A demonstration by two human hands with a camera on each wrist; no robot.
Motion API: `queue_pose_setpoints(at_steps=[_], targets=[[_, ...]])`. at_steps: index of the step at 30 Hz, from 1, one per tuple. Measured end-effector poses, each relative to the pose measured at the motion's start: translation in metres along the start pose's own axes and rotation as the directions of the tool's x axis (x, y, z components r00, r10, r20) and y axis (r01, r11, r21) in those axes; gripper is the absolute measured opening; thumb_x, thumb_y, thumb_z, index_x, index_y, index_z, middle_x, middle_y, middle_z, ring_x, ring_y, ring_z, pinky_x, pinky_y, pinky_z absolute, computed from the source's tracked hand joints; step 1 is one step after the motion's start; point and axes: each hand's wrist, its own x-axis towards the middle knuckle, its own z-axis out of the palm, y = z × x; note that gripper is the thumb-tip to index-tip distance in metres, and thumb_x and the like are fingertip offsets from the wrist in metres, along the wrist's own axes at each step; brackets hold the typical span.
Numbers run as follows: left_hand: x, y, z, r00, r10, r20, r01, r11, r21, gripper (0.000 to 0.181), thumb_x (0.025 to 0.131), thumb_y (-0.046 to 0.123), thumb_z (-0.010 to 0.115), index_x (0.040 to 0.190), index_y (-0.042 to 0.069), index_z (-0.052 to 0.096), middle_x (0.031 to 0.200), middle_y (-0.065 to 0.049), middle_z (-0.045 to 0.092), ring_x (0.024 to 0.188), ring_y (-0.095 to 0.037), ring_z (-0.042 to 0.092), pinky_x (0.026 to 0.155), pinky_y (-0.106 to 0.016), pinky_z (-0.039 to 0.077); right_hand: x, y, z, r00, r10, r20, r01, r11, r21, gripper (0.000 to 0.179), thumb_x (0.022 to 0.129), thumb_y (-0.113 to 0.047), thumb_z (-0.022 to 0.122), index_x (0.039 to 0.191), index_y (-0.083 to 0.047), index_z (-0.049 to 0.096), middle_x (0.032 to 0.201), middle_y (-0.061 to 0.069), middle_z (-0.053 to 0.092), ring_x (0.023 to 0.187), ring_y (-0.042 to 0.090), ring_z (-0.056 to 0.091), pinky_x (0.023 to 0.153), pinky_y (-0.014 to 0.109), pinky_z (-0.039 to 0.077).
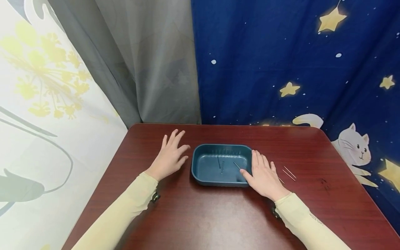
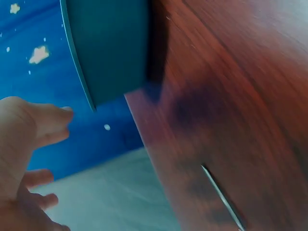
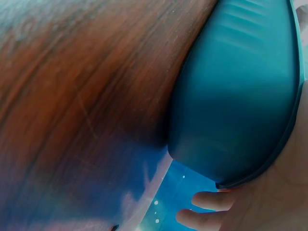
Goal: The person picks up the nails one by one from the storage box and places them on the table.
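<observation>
A dark teal plastic tray (image 1: 215,178) stands on the brown table, with several thin metal rods (image 1: 223,167) lying inside it. My left hand (image 1: 167,158) is to the left of the tray, apart from it, with fingers spread and nothing in them. The left wrist view shows another thin metal rod (image 2: 222,197) on the table below that hand. At the tray's right end, my right hand (image 1: 265,177) rests against the rim. Its fingers lie straight along the outside and its thumb reaches over the inside, covering one end of a rod.
More thin metal rods (image 1: 290,173) lie on the table (image 1: 206,215) to the right of my right hand. Dark marks (image 1: 325,183) show on the tabletop farther right. A grey curtain (image 1: 165,69) and a blue star-patterned curtain (image 1: 250,69) hang behind the table's far edge.
</observation>
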Motion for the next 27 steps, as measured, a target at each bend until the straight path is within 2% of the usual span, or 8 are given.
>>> queue_pose_setpoints(at_steps=[5, 9, 13, 16, 22, 27], targets=[[0.022, 0.021, 0.005, 0.988, 0.144, -0.058, -0.143, 0.989, 0.028, 0.030, 0.088, 0.018, 0.077, 0.117, 0.014, 0.072, 0.147, -0.019, 0.044, 0.135, -0.039, 0.038, 0.108, -0.065, 0.031, -0.001, 0.000, -0.001, 1.000, 0.000, 0.003, 0.000, 1.000, 0.000, 0.096, 0.097, -0.055, 0.058, 0.158, 0.004, 0.015, 0.161, 0.024, 0.023, 0.144, 0.045, 0.025, 0.108, 0.073, 0.018], [0.035, 0.036, 0.014, 0.972, 0.234, -0.037, -0.231, 0.970, 0.075, 0.026, 0.088, 0.017, 0.075, 0.114, 0.016, 0.072, 0.132, -0.013, 0.054, 0.121, -0.032, 0.048, 0.102, -0.056, 0.039, -0.001, 0.000, -0.001, 1.000, 0.004, 0.014, -0.004, 1.000, 0.001, 0.096, 0.097, -0.055, 0.057, 0.159, 0.003, 0.013, 0.162, 0.024, 0.022, 0.145, 0.045, 0.024, 0.108, 0.074, 0.017], [0.044, 0.048, 0.027, 0.959, 0.274, 0.077, -0.280, 0.956, 0.083, 0.027, 0.091, 0.018, 0.074, 0.118, 0.018, 0.072, 0.127, -0.008, 0.058, 0.118, -0.028, 0.051, 0.100, -0.050, 0.042, 0.001, 0.000, 0.000, 1.000, 0.002, 0.013, -0.002, 1.000, -0.005, 0.096, 0.097, -0.056, 0.057, 0.159, 0.002, 0.013, 0.161, 0.024, 0.022, 0.145, 0.045, 0.024, 0.108, 0.074, 0.017], [0.050, 0.055, 0.036, 0.942, 0.292, 0.168, -0.308, 0.948, 0.080, 0.030, 0.092, 0.020, 0.074, 0.122, 0.020, 0.072, 0.128, -0.007, 0.060, 0.119, -0.026, 0.052, 0.100, -0.046, 0.044, 0.002, 0.000, 0.000, 1.000, -0.002, 0.011, 0.002, 1.000, -0.013, 0.096, 0.097, -0.057, 0.056, 0.159, 0.002, 0.013, 0.161, 0.024, 0.023, 0.145, 0.045, 0.024, 0.108, 0.074, 0.018], [0.062, 0.065, 0.055, 0.905, 0.341, 0.254, -0.374, 0.923, 0.093, 0.023, 0.095, 0.018, 0.069, 0.118, 0.022, 0.074, 0.121, -0.004, 0.065, 0.111, -0.024, 0.058, 0.098, -0.038, 0.047, 0.001, 0.001, -0.001, 1.000, 0.000, 0.012, 0.001, 1.000, -0.011, 0.097, 0.097, -0.057, 0.056, 0.159, 0.003, 0.013, 0.161, 0.024, 0.023, 0.145, 0.045, 0.025, 0.108, 0.074, 0.018], [0.068, 0.071, 0.068, 0.888, 0.339, 0.309, -0.390, 0.913, 0.120, 0.022, 0.099, 0.019, 0.065, 0.118, 0.025, 0.075, 0.114, -0.002, 0.065, 0.102, -0.020, 0.059, 0.091, -0.033, 0.050, 0.000, 0.001, 0.000, 1.000, -0.002, 0.021, 0.002, 1.000, 0.001, 0.096, 0.097, -0.056, 0.056, 0.160, 0.002, 0.011, 0.162, 0.024, 0.021, 0.145, 0.045, 0.024, 0.108, 0.074, 0.017]])
